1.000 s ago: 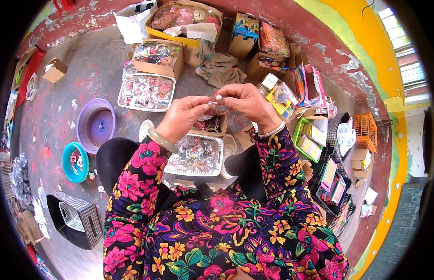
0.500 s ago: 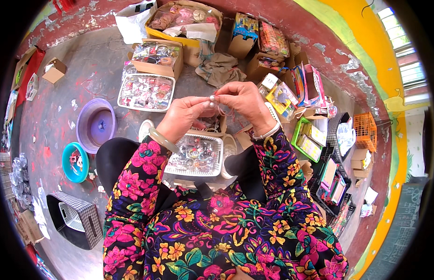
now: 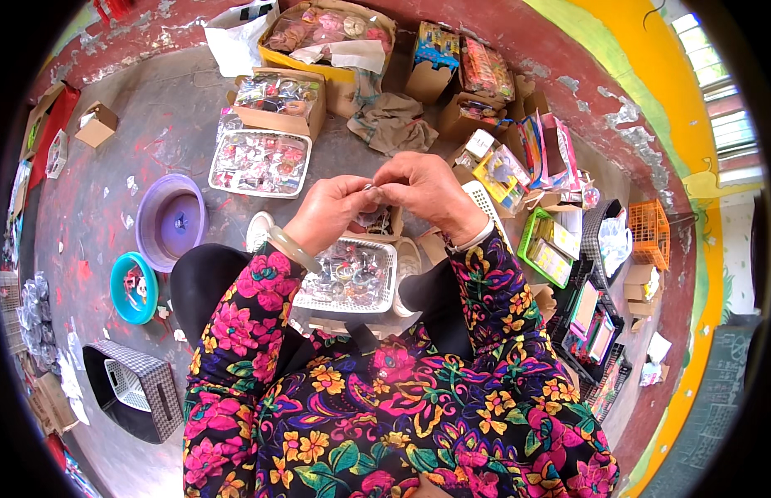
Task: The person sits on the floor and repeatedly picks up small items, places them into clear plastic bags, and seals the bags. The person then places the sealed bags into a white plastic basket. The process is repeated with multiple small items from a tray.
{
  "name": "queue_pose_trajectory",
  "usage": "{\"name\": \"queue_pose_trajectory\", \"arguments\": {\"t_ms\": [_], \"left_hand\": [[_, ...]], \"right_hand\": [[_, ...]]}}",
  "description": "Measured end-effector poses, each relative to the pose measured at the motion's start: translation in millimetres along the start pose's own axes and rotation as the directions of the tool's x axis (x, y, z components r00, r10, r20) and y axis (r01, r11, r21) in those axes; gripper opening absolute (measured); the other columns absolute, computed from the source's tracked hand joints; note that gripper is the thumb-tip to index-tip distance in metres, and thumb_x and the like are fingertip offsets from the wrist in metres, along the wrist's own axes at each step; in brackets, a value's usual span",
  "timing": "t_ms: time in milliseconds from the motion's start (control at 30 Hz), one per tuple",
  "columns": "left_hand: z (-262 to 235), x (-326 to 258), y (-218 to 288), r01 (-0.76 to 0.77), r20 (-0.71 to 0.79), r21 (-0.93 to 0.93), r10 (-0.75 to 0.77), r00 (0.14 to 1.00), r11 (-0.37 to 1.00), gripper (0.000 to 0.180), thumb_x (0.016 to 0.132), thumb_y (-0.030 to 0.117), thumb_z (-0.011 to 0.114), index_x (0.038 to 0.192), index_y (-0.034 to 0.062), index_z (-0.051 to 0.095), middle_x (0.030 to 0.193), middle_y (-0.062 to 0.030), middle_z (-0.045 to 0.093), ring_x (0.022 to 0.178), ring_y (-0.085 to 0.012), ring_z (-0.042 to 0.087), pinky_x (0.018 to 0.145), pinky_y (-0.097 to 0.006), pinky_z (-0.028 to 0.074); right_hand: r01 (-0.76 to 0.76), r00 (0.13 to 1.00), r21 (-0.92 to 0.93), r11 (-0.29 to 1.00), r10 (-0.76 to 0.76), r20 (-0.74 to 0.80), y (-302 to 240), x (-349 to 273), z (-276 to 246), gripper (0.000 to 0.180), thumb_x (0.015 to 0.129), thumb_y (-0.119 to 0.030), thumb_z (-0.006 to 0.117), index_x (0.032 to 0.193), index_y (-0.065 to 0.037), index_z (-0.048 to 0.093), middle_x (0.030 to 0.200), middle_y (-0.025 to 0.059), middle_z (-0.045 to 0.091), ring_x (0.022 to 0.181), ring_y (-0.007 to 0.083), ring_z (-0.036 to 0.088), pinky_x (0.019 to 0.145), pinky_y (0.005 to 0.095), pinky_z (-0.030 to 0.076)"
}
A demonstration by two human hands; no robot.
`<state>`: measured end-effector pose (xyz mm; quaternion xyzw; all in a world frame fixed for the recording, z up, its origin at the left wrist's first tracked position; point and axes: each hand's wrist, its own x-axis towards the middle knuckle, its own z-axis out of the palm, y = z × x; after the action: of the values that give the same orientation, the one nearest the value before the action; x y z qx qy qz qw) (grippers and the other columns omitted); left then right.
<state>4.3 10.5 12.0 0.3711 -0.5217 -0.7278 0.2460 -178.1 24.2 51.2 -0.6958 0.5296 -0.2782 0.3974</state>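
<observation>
Your left hand (image 3: 331, 212) and right hand (image 3: 427, 191) meet fingertip to fingertip, both grips pinched on a small shiny trinket (image 3: 372, 188), too small to make out. It's held just above the white basket (image 3: 349, 274) on your lap, which is full of small wrapped pieces. Beyond the basket on the floor, a white tray (image 3: 259, 163) of similar pieces. Left of the basket, a purple bowl (image 3: 171, 221); near that, a teal bowl (image 3: 133, 287). Right of the basket, a green crate (image 3: 545, 246).
</observation>
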Motion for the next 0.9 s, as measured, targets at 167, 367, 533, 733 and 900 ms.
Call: {"name": "queue_pose_trajectory", "arguments": {"t_ms": [167,367,533,733,900], "left_hand": [[-1.7,-2.0,5.8,0.021,0.001,-0.092,-0.021,1.000,0.995,0.023,0.090,0.021,0.052,0.103,0.0039,0.059,0.092,-0.0029,0.064,0.085,-0.0107,0.062,0.059,-0.022,0.050],[-9.0,-5.1,11.7,0.069,0.017,-0.324,-0.067,0.998,0.944,0.020,0.090,0.022,0.052,0.101,0.0062,0.059,0.092,-0.0044,0.065,0.084,-0.0123,0.063,0.057,-0.019,0.047],[-10.0,-5.6,14.1,0.082,0.001,-0.314,-0.086,0.996,0.946,0.019,0.089,0.021,0.053,0.100,0.0056,0.058,0.091,-0.0056,0.064,0.082,-0.0125,0.062,0.062,-0.022,0.049],[-11.1,-4.0,10.0,0.078,-0.024,-0.278,-0.088,0.996,0.957,0.021,0.090,0.021,0.053,0.102,0.0065,0.060,0.090,-0.0056,0.065,0.083,-0.0128,0.063,0.057,-0.019,0.047],[-10.3,-5.5,12.3,0.073,0.003,-0.275,-0.075,0.997,0.959,0.023,0.090,0.022,0.053,0.104,0.0053,0.059,0.093,-0.0066,0.065,0.084,-0.0135,0.063,0.058,-0.020,0.047]], "right_hand": [[-0.039,0.999,0.201,0.979,0.036,0.019,-11.7,-2.2,-9.7,0.035,0.070,-0.005,0.066,0.103,-0.006,0.055,0.086,0.0060,0.061,0.081,0.0118,0.057,0.071,0.0274,0.046],[0.080,0.997,-0.293,0.953,-0.084,-0.001,-23.7,-5.8,-9.7,0.041,0.070,-0.005,0.065,0.108,-0.007,0.049,0.088,0.0060,0.060,0.077,0.0140,0.057,0.070,0.0265,0.046],[0.078,0.987,-0.241,0.967,-0.110,-0.119,-8.0,-4.2,-7.6,0.034,0.072,-0.002,0.062,0.105,-0.005,0.054,0.086,0.0055,0.060,0.073,0.0133,0.058,0.066,0.0259,0.046],[0.117,0.991,0.172,0.978,-0.105,-0.079,-9.1,-5.6,-14.0,0.023,0.079,-0.002,0.059,0.101,-0.001,0.063,0.082,0.0051,0.063,0.073,0.0110,0.058,0.065,0.0241,0.047],[-0.033,0.994,0.327,0.944,0.065,-0.089,-15.2,-4.8,-18.6,0.020,0.079,-0.002,0.060,0.098,0.003,0.063,0.085,0.0026,0.063,0.071,0.0073,0.055,0.062,0.0206,0.046]]}}
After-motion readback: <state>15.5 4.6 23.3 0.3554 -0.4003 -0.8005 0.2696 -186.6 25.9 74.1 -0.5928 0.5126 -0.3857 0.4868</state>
